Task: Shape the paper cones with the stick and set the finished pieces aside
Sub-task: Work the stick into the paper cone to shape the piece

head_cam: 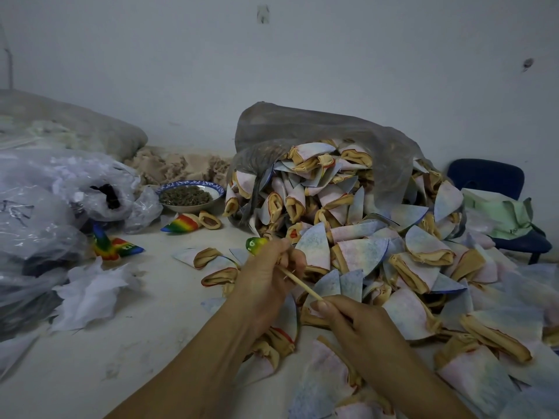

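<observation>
My left hand (266, 273) grips a small paper cone (255, 245) whose green and yellow tip pokes out above the fingers. My right hand (351, 322) pinches a thin wooden stick (299, 284), and the stick's far end goes into the cone inside my left fist. A big heap of flat, unshaped paper pieces (378, 243) with tan folded edges spills from a grey plastic bag (317, 128) across the table to the right. Three rainbow-coloured cones lie to the left: one (181, 223) beside the bowl and two (116, 246) near the clear bags.
A blue-rimmed bowl (190, 197) holding dark bits stands behind the rainbow cones. Crumpled clear plastic bags (54, 201) and white tissue paper (90, 294) fill the left side. A blue chair (499, 192) with green paper on it stands at the far right.
</observation>
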A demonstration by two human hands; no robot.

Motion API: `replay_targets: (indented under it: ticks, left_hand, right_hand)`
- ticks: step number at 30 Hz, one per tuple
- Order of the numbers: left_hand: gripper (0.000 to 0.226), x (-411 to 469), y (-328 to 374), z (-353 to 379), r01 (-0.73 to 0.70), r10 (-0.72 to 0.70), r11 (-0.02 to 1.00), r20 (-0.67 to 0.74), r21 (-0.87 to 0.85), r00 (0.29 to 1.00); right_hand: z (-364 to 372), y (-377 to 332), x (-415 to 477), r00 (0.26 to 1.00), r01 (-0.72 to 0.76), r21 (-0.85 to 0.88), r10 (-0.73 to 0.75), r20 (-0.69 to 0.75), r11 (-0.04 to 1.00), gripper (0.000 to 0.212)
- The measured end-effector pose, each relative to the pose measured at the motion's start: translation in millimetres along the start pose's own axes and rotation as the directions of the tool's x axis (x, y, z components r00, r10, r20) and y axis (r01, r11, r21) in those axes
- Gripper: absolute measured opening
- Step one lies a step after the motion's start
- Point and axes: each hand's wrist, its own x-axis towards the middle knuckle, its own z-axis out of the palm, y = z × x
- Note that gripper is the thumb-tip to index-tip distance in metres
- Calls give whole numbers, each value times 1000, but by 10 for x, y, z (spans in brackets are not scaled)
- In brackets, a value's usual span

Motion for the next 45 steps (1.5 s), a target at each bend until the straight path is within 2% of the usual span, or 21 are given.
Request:
replay_targets:
  ticks: [5, 10, 13, 21, 24, 26, 28, 31, 36, 41, 45]
  left_hand:
    - [36, -32, 32, -8, 66, -59, 987, 57, -148, 997]
    - [26, -22, 149, -44, 90, -102, 904, -5, -417, 995]
    - [27, -12, 175, -63, 78, -105, 891, -36, -446, 994]
    - [26, -39, 111, -47, 94, -108, 957, -36, -273, 993]
    - [33, -11, 138, -65, 41, -61, 971, -74, -236, 995]
    - [39, -3, 131, -59, -13, 2, 993, -95, -118, 995]
    - [33, -24, 102, -19, -35, 35, 999, -68, 1, 997]
    - [26, -63, 71, 22, -28, 28, 998, 4, 53, 1000]
    - [46, -49, -4, 58, 7, -9, 993, 24, 117, 1000]
    - [48, -30, -28, 125, 31, -40, 973, 33, 227, 999]
    - [46, 17, -30, 198, 70, -74, 974, 14, 213, 997]
  right_hand:
    - [-19, 5, 17, 996, -54, 51, 50, 78, 997, 56]
    - [-156, 27, 23, 999, 39, -100, -36, 34, 994, 52]
    - [-190, 71, 25, 998, 61, -146, -59, 20, 987, 54]
    - [-162, 95, 25, 996, 88, -202, -85, 25, 975, 53]
    - [-193, 108, 22, 997, 81, -202, -81, 4, 976, 55]
    - [-194, 109, 24, 996, 81, -204, -84, -8, 976, 54]
    - [-182, 94, 27, 996, 83, -209, -86, -3, 974, 54]
    - [-177, 72, 22, 994, 107, -198, -105, 19, 974, 57]
    - [-160, 51, 21, 994, 108, -122, -110, -8, 987, 58]
    - [-118, 44, 24, 999, 47, -8, -47, -24, 999, 62]
    - [-188, 75, 26, 999, -16, 39, 18, -43, 999, 57]
